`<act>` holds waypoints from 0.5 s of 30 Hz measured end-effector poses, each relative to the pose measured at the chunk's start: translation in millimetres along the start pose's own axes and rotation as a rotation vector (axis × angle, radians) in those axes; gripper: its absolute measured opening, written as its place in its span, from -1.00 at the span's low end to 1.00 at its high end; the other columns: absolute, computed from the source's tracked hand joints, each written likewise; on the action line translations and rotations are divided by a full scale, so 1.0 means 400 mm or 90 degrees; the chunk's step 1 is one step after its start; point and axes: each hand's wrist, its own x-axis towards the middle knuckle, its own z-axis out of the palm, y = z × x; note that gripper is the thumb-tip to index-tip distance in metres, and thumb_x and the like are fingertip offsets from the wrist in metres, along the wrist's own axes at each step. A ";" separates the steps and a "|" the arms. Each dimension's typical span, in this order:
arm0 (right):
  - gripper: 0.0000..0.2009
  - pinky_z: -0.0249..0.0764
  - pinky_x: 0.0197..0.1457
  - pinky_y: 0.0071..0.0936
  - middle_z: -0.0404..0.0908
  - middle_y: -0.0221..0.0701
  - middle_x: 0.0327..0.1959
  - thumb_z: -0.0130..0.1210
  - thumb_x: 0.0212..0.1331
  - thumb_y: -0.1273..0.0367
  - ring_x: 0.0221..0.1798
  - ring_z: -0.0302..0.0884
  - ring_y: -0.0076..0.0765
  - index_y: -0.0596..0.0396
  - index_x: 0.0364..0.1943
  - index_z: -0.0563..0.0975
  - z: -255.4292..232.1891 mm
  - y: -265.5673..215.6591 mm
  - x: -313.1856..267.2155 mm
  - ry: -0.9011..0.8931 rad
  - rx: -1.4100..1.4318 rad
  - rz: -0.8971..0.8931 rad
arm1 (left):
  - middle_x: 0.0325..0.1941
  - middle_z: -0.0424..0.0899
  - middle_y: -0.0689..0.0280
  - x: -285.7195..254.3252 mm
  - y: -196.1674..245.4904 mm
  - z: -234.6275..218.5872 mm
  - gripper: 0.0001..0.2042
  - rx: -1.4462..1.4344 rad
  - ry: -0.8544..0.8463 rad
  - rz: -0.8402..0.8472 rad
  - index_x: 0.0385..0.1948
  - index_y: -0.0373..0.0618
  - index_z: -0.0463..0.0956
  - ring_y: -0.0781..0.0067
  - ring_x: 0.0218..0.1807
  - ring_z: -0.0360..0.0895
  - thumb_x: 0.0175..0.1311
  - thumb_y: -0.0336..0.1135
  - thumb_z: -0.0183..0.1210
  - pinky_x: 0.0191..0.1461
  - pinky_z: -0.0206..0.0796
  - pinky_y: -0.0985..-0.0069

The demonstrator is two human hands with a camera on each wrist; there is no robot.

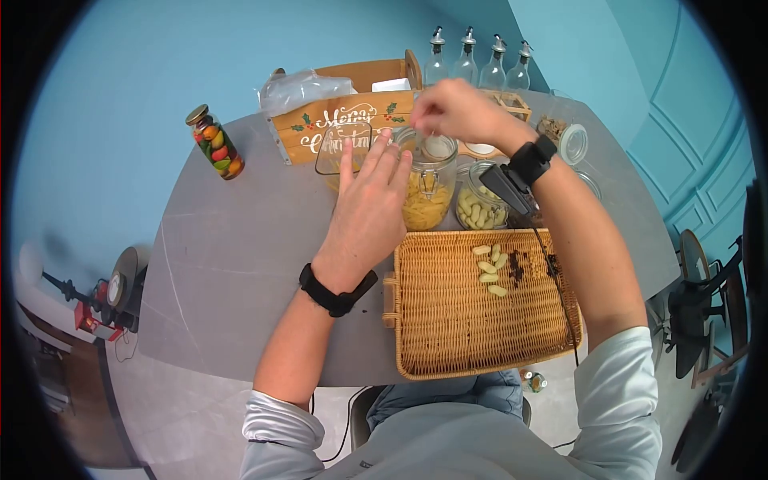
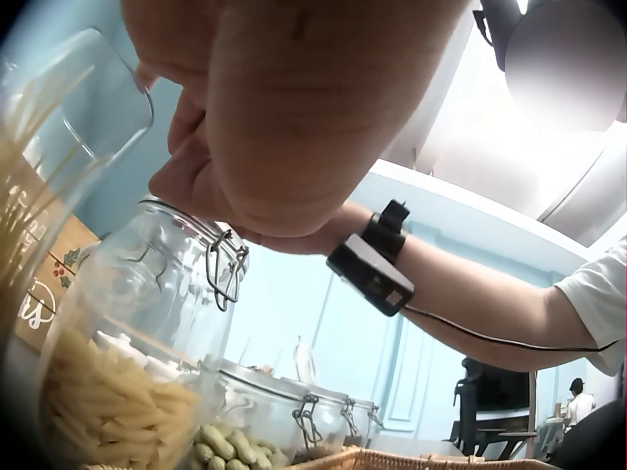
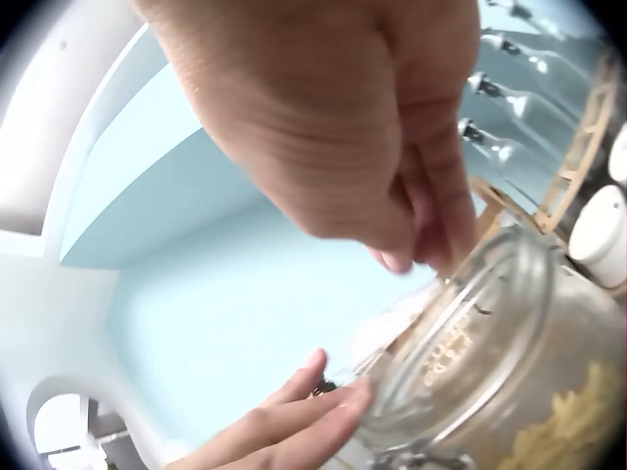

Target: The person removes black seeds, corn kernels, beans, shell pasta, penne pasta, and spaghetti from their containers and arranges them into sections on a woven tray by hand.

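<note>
A glass clip jar (image 1: 426,200) of penne pasta stands behind the basket, its wire clasp facing me. My left hand (image 1: 368,212) reaches to its left side with fingers extended, fingertips close by the rim in the right wrist view. Above the jar is my right hand (image 1: 456,112), fingers bunched together and pointing down near the rim; I cannot tell whether they pinch anything. A squarish clear container (image 2: 83,108) with thin spaghetti (image 2: 29,191) stands left of the left hand. Right of the penne, a lower clip jar (image 1: 482,200) holds pale green peanut-shaped pieces.
A wicker basket (image 1: 448,320) in front carries several pale peanut-shaped pieces (image 1: 490,276) and dark bits (image 1: 516,268). Behind are a "Merry Christmas" wooden crate (image 1: 296,128), stoppered bottles (image 1: 466,68) and another jar (image 1: 572,144). A tall jar of colourful contents (image 1: 216,148) stands left.
</note>
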 end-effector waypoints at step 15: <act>-0.44 0.59 0.13 -0.20 0.78 -0.17 -0.01 0.47 0.04 0.04 0.01 0.73 -0.03 0.10 0.06 0.70 0.120 -0.062 0.059 -0.358 -0.231 0.245 | 0.40 0.47 0.05 0.001 0.008 -0.005 -0.44 -0.008 -0.009 0.007 0.26 -0.38 0.50 0.11 0.68 0.10 0.10 -0.75 0.03 0.66 -0.25 -0.29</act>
